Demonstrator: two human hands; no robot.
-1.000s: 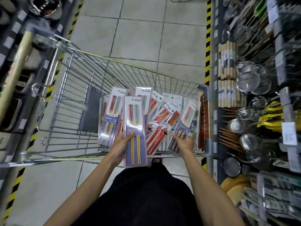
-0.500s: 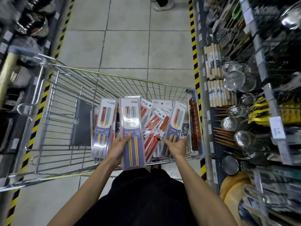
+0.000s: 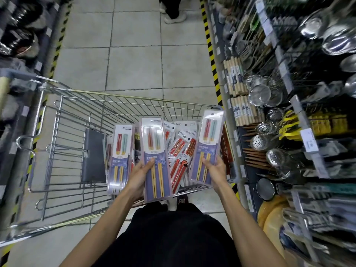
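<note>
The middle chopstick pack (image 3: 156, 143) is gripped by the left hand (image 3: 138, 177), the right chopstick pack (image 3: 209, 139) by the right hand (image 3: 214, 171). Both are held over the cart (image 3: 63, 132), above other packs (image 3: 181, 149) inside.

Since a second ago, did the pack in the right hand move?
Yes. The right hand lifted its chopstick pack off the pile, up past the cart rim.

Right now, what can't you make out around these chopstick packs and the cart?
Head view:
- Print on the left pack in the left hand: too small.
- Fingers of the right hand: behind the right pack.
- Loose packs in the cart: partly covered by both held packs.
- Person ahead: cut off by the top edge.
</note>
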